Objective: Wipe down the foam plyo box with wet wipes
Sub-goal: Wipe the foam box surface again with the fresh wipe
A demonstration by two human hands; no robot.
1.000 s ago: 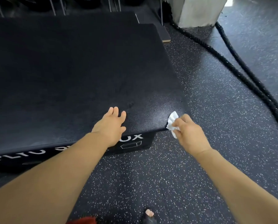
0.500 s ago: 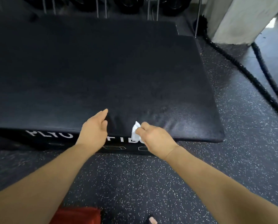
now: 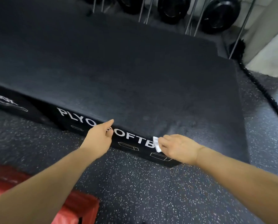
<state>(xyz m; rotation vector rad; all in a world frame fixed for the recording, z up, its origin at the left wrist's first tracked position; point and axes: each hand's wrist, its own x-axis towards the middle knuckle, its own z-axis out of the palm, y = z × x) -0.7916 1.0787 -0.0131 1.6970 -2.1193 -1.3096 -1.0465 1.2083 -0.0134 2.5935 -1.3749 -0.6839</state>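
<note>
Head view | right hand (image 3: 178, 147) pinching limp wet wipe (image 3: 157, 143) | left hand (image 3: 99, 139) loose, bracing plyo box (image 3: 119, 78) edge | foam likely yielding

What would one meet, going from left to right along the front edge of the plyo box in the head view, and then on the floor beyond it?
PLYO lettering → left hand → wet wipe → right hand → battle rope
</note>
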